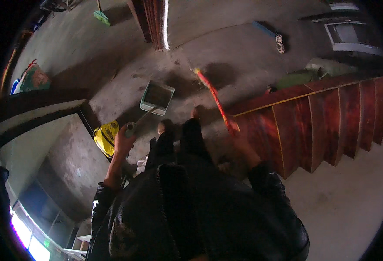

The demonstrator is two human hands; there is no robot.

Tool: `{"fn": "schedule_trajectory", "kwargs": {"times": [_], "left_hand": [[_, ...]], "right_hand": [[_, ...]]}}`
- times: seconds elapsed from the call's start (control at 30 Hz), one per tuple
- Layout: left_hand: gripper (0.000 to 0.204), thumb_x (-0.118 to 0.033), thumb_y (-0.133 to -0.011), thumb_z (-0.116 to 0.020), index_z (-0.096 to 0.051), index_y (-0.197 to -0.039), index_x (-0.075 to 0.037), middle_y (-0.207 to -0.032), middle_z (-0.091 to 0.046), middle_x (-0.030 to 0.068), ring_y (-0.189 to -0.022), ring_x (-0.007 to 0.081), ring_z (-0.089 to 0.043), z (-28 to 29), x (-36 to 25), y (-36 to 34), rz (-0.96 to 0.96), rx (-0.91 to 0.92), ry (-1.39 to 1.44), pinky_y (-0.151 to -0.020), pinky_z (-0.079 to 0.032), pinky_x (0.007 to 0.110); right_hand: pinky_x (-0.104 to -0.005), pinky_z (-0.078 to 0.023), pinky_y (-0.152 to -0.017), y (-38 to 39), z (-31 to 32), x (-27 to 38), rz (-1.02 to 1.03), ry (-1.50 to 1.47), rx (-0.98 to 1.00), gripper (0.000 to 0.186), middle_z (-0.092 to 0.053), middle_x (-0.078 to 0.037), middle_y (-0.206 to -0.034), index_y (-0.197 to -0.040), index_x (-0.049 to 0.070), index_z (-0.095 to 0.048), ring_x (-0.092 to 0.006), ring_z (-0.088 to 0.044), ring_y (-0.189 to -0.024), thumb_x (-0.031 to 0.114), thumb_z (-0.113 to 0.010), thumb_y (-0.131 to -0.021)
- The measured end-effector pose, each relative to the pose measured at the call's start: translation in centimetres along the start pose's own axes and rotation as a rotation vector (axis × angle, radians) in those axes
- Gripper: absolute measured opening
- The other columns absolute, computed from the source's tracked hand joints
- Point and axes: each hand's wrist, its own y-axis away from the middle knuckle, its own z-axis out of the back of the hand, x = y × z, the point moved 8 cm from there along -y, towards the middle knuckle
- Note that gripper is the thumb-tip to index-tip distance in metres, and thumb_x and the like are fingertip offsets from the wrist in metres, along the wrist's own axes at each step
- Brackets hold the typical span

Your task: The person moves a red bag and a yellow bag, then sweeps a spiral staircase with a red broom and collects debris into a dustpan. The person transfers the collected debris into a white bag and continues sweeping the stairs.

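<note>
My left hand point(123, 142) is closed around the end of the long handle of a pale green dustpan point(153, 108), which rests on the floor ahead of my feet. In my right hand point(240, 138), the fingers wrap the upper end of a broom point(214, 96) with a red and orange shaft. The shaft slants forward and left, and its yellowish lower end point(197, 71) is down near the floor, to the right of the dustpan and apart from it. Dark shadow hides part of my right hand. Small dark bits point(176, 62) lie on the floor beyond the dustpan.
Red wooden stairs point(296, 126) rise close on my right. A yellow bag point(108, 138) stands beside my left hand, near a doorway. A dark red post point(151, 21) stands ahead. Farther off are a green broom point(101, 17) and a blue-handled brush point(280, 44).
</note>
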Motion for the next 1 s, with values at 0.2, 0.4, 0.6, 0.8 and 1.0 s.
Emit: {"fn": "schedule_trajectory", "kwargs": {"times": [0.2,0.4,0.6,0.8,1.0], "left_hand": [[0.051,-0.013,-0.067,-0.061,-0.053,-0.118,-0.008,-0.079,-0.064,0.0094,-0.055,0.0156,-0.059,0.5,-1.0,0.8,0.024,0.097,-0.054,-0.055,-0.049,0.029],[0.052,-0.014,-0.066,-0.059,-0.054,-0.117,-0.010,-0.086,-0.064,0.0110,-0.064,0.0197,-0.062,0.9,-3.0,2.1,0.014,0.104,-0.141,-0.064,-0.049,0.031],[0.054,-0.014,-0.066,-0.059,-0.053,-0.119,-0.011,-0.096,-0.063,0.0165,-0.092,0.0315,-0.060,0.7,-2.6,2.8,-0.053,0.048,-0.259,-0.080,-0.047,0.037],[0.057,-0.014,-0.065,-0.060,-0.051,-0.121,-0.013,-0.098,-0.062,0.0171,-0.092,0.0333,-0.059,-1.6,-5.4,3.5,-0.151,0.058,-0.322,-0.081,-0.046,0.038],[0.059,-0.014,-0.064,-0.060,-0.051,-0.122,-0.015,-0.100,-0.062,0.0170,-0.092,0.0342,-0.059,-4.6,-7.4,4.7,-0.128,0.076,-0.390,-0.080,-0.047,0.039]], "right_hand": [[-0.0348,-0.047,-0.055,-7.8,5.7,6.8,0.174,0.541,-0.149,0.025,-0.050,-0.003,-0.064,-0.108,0.007,-0.049,-0.0166,-0.055,-0.060,0.012,-0.051,-0.083],[-0.0303,-0.047,-0.066,-11.6,7.7,0.5,-0.337,0.144,-0.062,0.032,-0.052,-0.004,-0.071,-0.118,0.006,-0.047,-0.0179,-0.054,-0.068,0.013,-0.050,-0.086],[-0.0354,-0.046,-0.081,-0.8,8.9,0.0,0.198,0.457,-0.049,0.036,-0.059,-0.016,-0.101,-0.116,0.002,-0.052,-0.0237,-0.056,-0.093,0.025,-0.051,-0.088],[-0.0363,-0.047,-0.081,-0.2,8.0,10.0,0.780,0.932,-0.174,0.038,-0.060,-0.022,-0.100,-0.119,0.004,-0.051,-0.0351,-0.058,-0.093,0.015,-0.055,-0.083],[-0.0419,-0.046,-0.077,-9.8,11.0,6.2,0.389,1.152,-0.129,0.040,-0.060,-0.021,-0.101,-0.122,0.015,-0.050,-0.0371,-0.057,-0.092,0.014,-0.053,-0.082]]}}
